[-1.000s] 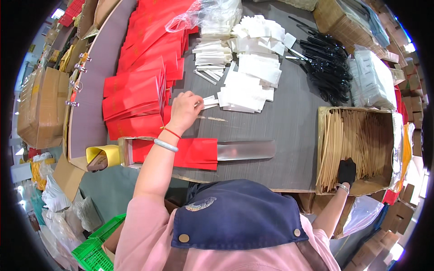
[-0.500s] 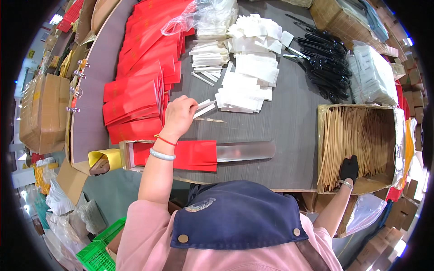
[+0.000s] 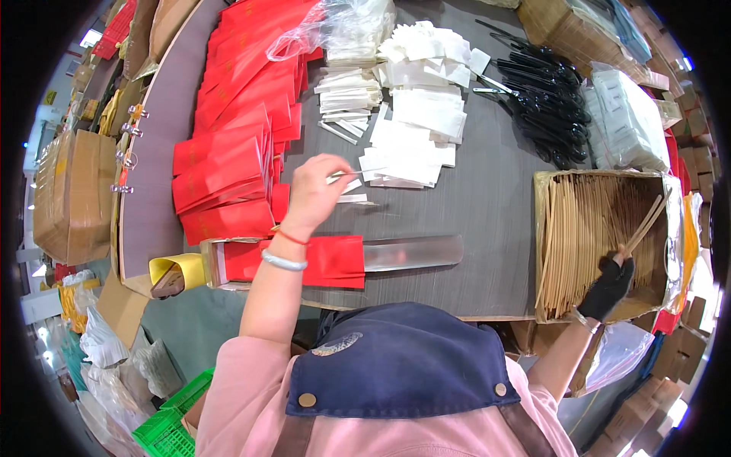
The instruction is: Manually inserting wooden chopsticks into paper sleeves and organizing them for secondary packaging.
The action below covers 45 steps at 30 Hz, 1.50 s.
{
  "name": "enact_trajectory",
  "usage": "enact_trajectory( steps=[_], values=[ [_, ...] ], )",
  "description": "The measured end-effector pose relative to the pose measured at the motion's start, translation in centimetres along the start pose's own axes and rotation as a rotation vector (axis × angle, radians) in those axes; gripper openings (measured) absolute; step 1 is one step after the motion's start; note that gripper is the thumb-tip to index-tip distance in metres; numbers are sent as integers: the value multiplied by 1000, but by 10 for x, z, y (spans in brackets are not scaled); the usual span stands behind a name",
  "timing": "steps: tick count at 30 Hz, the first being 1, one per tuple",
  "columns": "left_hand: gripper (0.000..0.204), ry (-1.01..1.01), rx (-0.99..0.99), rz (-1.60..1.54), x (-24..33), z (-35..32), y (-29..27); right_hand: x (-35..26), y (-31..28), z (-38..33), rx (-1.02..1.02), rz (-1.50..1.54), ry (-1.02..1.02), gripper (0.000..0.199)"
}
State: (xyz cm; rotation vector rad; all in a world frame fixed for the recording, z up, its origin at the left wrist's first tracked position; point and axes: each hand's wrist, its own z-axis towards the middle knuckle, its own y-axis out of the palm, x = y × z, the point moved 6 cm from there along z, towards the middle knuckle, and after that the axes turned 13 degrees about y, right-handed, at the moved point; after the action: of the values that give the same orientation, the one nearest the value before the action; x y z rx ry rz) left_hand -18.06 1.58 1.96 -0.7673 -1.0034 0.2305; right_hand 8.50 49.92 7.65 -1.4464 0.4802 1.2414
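My left hand (image 3: 321, 194) is closed, fingers pinched on a thin white paper strip (image 3: 358, 172) just left of the white packets (image 3: 415, 145). Below its fingers lie a few similar white strips (image 3: 354, 199) on the table. My right hand (image 3: 608, 288), in a black fingerless glove, grips a couple of wooden chopsticks (image 3: 646, 222) raised at a slant over the cardboard box (image 3: 543, 228). That box is filled with many more chopsticks (image 3: 579, 236). Under my left forearm, a red paper sleeve (image 3: 335, 260) lies around a clear plastic strip (image 3: 415, 254) that sticks out to the right.
Red sleeves (image 3: 228, 160) are stacked at the left. Narrow white strips (image 3: 346, 91) lie beside the packets. Black plastic spoons (image 3: 548, 107) and a bag of white packs (image 3: 628, 118) sit at the far right. A yellow container (image 3: 177, 273) stands at the table's left edge.
My right hand has come up from the box's near side, now with chopsticks in it. My left hand has moved right, toward the white packets, with a strip between its fingers.
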Motion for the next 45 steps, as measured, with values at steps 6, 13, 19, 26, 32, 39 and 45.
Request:
enact_trajectory(
  steps=[6, 13, 19, 26, 32, 39, 45],
  values=[
    [27, 279, -6, 181, 8, 24, 51, -51, 119, -107, -487, 362, 14, 18],
    [32, 188, -46, 105, 18, 17, 44, -7, 161, -148, -653, 267, 222, 15],
    [19, -338, -225, -697, 33, -52, 52, -17, 158, -130, -850, 44, 45, 21],
    [48, -5, -299, 63, 64, -83, 48, -41, 178, -149, -1097, -297, -254, 26],
    [69, 71, -269, 212, 56, -113, 27, -38, 182, -162, -1123, -617, -632, 22],
    [76, 142, -320, 219, 73, -104, 50, -27, 200, -166, -964, -334, -623, 26],
    [69, 196, -330, 194, 79, -91, 60, -47, 235, -241, -1244, 99, -110, 31]
  ],
)
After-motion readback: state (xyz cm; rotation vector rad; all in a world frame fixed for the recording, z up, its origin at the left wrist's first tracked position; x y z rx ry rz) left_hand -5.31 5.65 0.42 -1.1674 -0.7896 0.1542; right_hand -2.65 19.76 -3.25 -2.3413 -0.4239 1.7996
